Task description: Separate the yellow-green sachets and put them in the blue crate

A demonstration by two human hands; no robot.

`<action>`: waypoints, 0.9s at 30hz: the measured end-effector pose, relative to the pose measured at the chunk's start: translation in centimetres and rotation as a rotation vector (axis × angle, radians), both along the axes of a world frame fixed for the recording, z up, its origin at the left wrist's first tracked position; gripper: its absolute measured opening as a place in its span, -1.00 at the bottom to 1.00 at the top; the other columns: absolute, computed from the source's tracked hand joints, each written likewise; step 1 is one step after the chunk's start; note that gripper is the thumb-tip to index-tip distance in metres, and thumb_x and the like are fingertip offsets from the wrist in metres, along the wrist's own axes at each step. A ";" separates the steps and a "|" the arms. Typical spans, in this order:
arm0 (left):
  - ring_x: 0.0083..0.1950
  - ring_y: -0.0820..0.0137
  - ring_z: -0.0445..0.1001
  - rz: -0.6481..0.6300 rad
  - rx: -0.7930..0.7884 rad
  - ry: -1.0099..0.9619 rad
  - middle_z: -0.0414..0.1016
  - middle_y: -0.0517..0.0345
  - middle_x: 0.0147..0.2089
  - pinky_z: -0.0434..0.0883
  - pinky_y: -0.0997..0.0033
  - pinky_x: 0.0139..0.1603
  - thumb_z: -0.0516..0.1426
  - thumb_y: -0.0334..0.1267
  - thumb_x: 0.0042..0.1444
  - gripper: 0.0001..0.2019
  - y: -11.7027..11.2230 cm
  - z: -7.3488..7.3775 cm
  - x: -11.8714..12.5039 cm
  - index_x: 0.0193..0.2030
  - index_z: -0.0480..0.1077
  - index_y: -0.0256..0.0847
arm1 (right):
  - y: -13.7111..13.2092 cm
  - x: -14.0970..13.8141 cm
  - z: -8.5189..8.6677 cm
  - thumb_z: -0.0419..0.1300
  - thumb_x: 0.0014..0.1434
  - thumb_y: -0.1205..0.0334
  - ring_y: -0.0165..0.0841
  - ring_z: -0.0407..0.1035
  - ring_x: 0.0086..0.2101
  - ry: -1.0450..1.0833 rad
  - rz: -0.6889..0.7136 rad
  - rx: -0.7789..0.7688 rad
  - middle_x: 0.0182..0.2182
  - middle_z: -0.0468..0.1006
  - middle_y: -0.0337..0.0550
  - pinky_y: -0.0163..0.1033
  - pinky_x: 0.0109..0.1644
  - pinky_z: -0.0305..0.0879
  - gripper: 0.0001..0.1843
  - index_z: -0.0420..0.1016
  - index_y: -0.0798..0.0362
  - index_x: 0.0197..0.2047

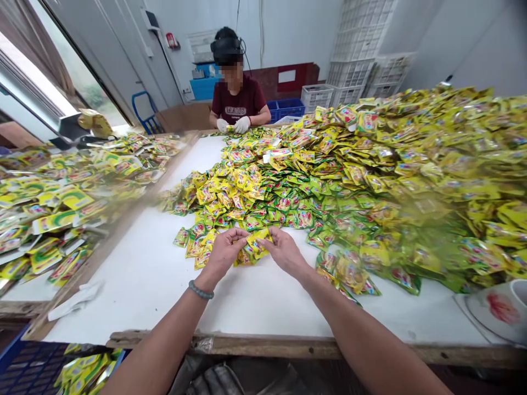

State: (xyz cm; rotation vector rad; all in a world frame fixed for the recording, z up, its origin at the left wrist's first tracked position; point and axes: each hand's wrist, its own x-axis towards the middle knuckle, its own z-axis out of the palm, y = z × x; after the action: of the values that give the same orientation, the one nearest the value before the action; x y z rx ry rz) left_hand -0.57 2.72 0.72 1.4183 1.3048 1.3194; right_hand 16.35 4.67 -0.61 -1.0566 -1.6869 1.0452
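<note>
Between my two hands is a small yellow packet (258, 241), pinched at its ends just above the white tabletop (156, 285). My left hand (225, 249), with a beaded bracelet (201, 289) at the wrist, grips the packet's left end between thumb and fingers. On the other end, my right hand (284, 249) has its thumb and fingers closed. Several similar packets lie under and beside my hands. Just beyond them spreads a heap of green packets (288, 189) and yellow packets (233, 186). The print on the held packet is too small to read.
A large pile of yellow packets (411, 142) fills the right side. Larger packets (61, 203) lie left of a wooden divider (135, 211). A mug (500, 310) stands at the right edge. Across the table sits a person (239, 101) in white gloves. A blue crate (28, 362) is below left.
</note>
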 end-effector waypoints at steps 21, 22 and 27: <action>-0.51 0.50 0.34 -0.250 -0.082 -0.025 0.42 0.26 -0.51 0.28 0.49 -0.44 0.42 -0.06 -0.26 -0.57 2.7 4.4 3.3 -0.36 0.35 -0.22 | 0.7 1.7 2.1 0.24 0.07 -0.12 -0.27 0.41 -0.31 0.367 -0.158 0.024 -0.36 0.54 -0.15 -0.19 -0.22 0.36 -0.58 0.44 0.05 -0.17; -0.51 0.50 0.35 -0.312 -0.097 0.003 0.43 0.24 -0.50 0.30 0.49 -0.43 0.41 -0.06 -0.25 -0.58 3.4 5.0 3.4 -0.37 0.36 -0.23 | 0.8 2.0 2.3 0.23 0.07 -0.11 -0.27 0.41 -0.31 0.358 -0.158 0.014 -0.37 0.54 -0.15 -0.20 -0.23 0.35 -0.59 0.45 0.05 -0.19; -0.39 0.34 0.48 -0.323 0.038 0.461 0.53 0.09 -0.39 0.38 0.38 -0.34 0.23 0.04 -0.02 -0.64 10.9 11.0 3.8 -0.24 0.43 -0.21 | 0.7 2.9 3.1 0.19 0.11 0.00 -0.32 0.34 -0.39 0.226 -0.270 0.028 -0.44 0.51 -0.20 -0.26 -0.30 0.25 -0.73 0.42 0.05 -0.36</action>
State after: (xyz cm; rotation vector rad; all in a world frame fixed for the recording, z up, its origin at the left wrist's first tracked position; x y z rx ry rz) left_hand 3.28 13.66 11.70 1.9440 1.2649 0.8339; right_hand 19.21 5.35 2.47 -1.0713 -1.3335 0.9244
